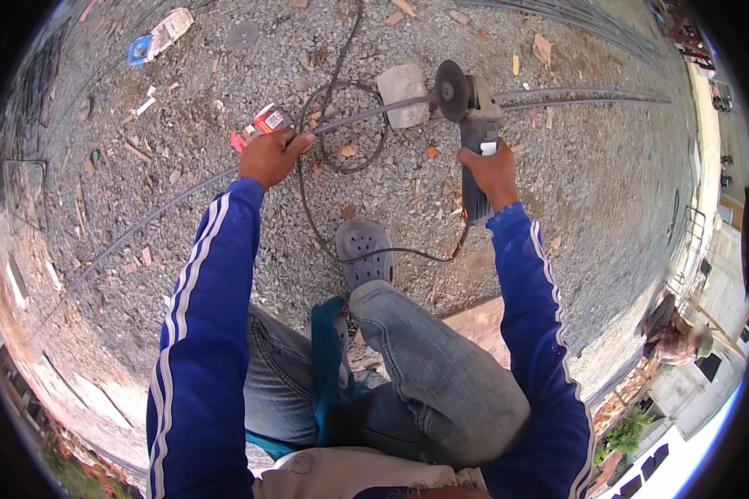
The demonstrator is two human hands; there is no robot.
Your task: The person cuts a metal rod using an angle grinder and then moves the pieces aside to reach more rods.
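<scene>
- Fingers of the left hand [266,160] curl round a thin steel bar [349,119], thumb laid along it, left of the pale stone block [402,84] and nearer the person.
- Fingers of the right hand [493,173] wrap the body of an angle grinder [480,133], right of the block and nearer the person; how hard they squeeze, I cannot tell.
- Across the block's top lies the bar, running well past it to the left; two bar lengths [574,93] show on the block's right.
- Grinder disc [451,91]: just right of the block, by the bar; whether they touch, I cannot tell.
- Likely handling: the bar stiff over short spans but springy at its long ends, so best held close to the block; the grinder head-heavy, best gripped round its body, clear of the probably brittle disc.
- Black cable [305,204] loops left of the block and could snag.
</scene>
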